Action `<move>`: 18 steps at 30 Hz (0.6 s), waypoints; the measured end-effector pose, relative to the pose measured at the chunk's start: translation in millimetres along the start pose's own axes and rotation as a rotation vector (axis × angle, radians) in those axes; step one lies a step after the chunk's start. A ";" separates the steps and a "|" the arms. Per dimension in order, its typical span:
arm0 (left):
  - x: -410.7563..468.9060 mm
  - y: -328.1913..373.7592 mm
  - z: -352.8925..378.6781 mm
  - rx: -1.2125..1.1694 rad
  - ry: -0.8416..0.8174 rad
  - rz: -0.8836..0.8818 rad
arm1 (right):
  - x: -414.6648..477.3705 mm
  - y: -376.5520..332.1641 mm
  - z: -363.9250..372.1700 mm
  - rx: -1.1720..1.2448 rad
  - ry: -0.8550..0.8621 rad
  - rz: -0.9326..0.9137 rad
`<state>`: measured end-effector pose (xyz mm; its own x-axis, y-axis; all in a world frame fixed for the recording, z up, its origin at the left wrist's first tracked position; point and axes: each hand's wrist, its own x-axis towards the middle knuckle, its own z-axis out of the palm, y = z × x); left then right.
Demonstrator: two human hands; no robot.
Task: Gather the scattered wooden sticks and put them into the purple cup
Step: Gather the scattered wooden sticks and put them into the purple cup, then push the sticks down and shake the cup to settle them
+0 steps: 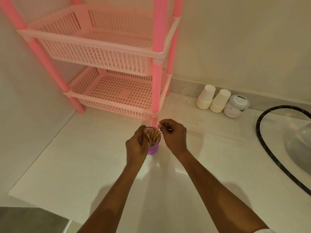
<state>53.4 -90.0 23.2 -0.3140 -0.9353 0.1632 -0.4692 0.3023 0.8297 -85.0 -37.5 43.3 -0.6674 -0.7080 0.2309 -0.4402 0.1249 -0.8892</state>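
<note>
Two hands meet at the purple cup [153, 147] on the white counter [87, 165]: left hand [136, 146] curled round its side, right hand [174, 135] pinching a stick above the wooden sticks [152, 136] inside. Steadying the cup probably helps that stick drop straight. Beyond stand a pink rack [107, 64] and paper cups [212, 100].

Cup [152, 148] on table [87, 158], just before rack [117, 91] foot. Sticks [152, 135] upright in cup. My left grip [137, 145] touching cup's left side, my right grip [174, 136] just right of rim. Rack behind, in wall corner. Two stacks of paper cups [212, 101] and tub [236, 105] far right by back wall. Hose [269, 148] at right edge.
</note>
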 end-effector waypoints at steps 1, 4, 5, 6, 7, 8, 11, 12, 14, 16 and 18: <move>-0.1 0.8 0.0 -0.017 0.006 0.005 | -0.2 -2.8 0.1 0.002 0.004 -0.066; -0.3 3.8 -2.4 -0.095 0.054 0.021 | -1.5 -5.7 -1.4 -0.065 0.007 -0.263; 0.2 2.5 -3.0 -0.120 0.075 0.032 | -2.0 -5.5 -2.1 -0.109 0.009 -0.323; 0.8 1.3 -3.7 -0.137 0.093 0.035 | -2.7 -5.1 -2.2 -0.150 0.009 -0.372; 1.5 1.5 -4.8 -0.144 0.110 0.032 | -3.5 -4.3 -1.6 -0.188 0.000 -0.405; 2.3 2.2 -5.8 -0.139 0.124 0.023 | -4.5 -3.1 -1.0 -0.223 -0.020 -0.424; 3.6 6.4 -9.6 -0.144 0.135 0.012 | -10.4 -1.1 2.1 -0.301 -0.133 -0.416; 4.1 6.2 -10.3 -0.145 0.131 0.018 | -12.5 -0.6 2.7 -0.320 -0.178 -0.404; 5.2 3.2 -11.5 -0.140 0.119 0.026 | -16.1 0.3 3.4 -0.362 -0.267 -0.373; 5.4 0.5 -12.2 -0.134 0.120 0.045 | -17.5 0.5 5.1 -0.380 -0.320 -0.385; 4.6 0.0 -12.6 -0.138 0.125 0.070 | -16.5 2.5 5.7 -0.356 -0.326 -0.411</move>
<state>62.3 -96.6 30.7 -0.2331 -0.9310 0.2809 -0.3299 0.3475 0.8778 -71.7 -29.5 35.0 -0.2092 -0.9155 0.3436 -0.8320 -0.0180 -0.5545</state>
